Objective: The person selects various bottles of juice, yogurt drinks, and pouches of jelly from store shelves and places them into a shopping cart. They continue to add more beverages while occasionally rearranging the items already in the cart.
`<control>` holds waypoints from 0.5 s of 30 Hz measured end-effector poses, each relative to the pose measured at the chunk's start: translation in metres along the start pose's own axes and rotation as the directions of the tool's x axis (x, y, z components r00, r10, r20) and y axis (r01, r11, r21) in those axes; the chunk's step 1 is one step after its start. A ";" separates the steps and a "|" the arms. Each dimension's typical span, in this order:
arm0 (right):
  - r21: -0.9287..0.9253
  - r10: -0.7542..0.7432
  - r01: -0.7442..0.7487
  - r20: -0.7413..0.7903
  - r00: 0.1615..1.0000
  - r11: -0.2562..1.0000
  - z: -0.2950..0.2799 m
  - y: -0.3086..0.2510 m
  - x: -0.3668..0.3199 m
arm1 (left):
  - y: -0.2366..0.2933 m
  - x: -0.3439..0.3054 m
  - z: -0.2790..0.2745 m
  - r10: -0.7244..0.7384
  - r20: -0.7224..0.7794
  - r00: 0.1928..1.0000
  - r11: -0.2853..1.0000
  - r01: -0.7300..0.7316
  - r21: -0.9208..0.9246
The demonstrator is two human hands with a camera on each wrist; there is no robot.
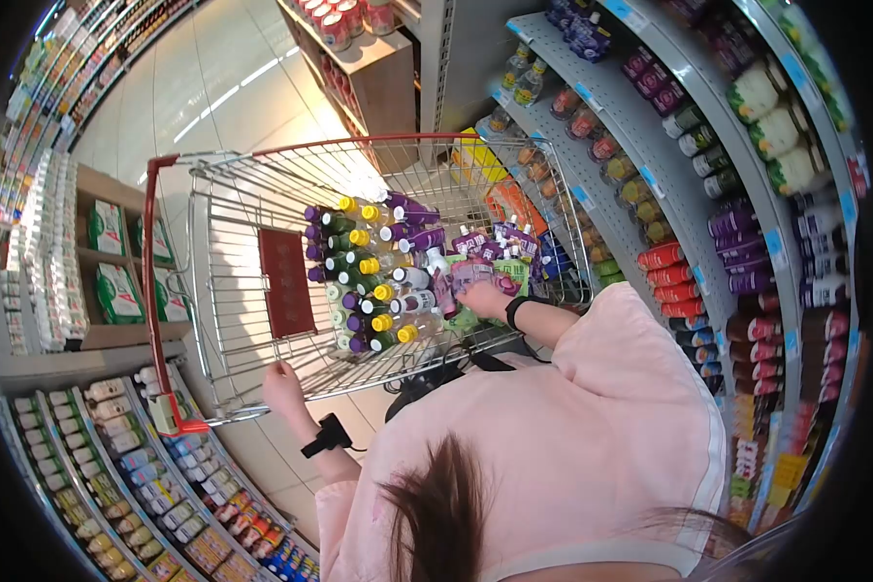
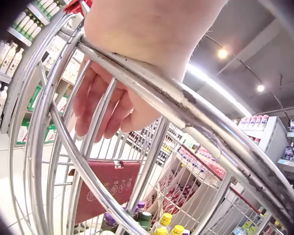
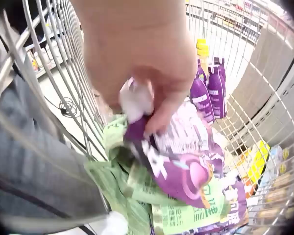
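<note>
My right hand reaches over the near side of the shopping cart and grips a purple spouted pouch near its white cap. The pouch hangs over green pouches and more purple pouches piled in the cart. Across the cart's near rim lies my left hand, its fingers hanging loosely inside the bars and holding nothing, as the left wrist view shows. Rows of bottles with yellow caps, purple caps and dark caps stand beside the pouches. Purple bottles rise behind them in the right wrist view.
Shelves of bottles and pouches run close along the right. Another stocked shelf lies at lower left, and a wooden display with green boxes stands at left. Pale floor tiles stretch beyond the cart. A dark red panel hangs on the cart.
</note>
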State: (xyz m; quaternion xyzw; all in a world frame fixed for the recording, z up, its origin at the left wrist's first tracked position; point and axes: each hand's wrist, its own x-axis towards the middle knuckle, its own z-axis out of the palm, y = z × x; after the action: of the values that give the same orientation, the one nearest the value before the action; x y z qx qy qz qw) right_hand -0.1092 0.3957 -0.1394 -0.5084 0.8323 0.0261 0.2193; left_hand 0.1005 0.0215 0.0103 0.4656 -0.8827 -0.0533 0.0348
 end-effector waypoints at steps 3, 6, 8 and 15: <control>0.039 0.013 -0.029 0.373 0.928 0.999 0.000 -0.016 0.010 | -0.003 -0.001 0.005 0.034 -0.025 0.999 0.999 -0.035 -0.032; 0.127 -0.019 -0.057 0.529 0.848 0.990 -0.030 -0.040 0.009 | 0.003 -0.007 -0.004 0.052 -0.038 0.998 0.995 -0.055 -0.082; 0.048 0.064 -0.107 0.544 0.836 0.993 -0.047 -0.051 0.011 | 0.007 -0.008 -0.007 0.049 -0.038 0.998 0.993 -0.053 -0.102; 0.353 0.141 -0.238 0.279 0.950 0.905 -0.073 -0.052 -0.023 | 0.009 -0.009 -0.013 0.088 0.001 0.996 0.991 -0.088 -0.101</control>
State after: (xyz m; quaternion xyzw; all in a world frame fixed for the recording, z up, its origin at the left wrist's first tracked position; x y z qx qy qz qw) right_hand -0.0802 0.3701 -0.0553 -0.3645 0.8333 -0.0525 0.4124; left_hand 0.0994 0.0333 0.0244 0.4238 -0.8986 -0.0973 0.0582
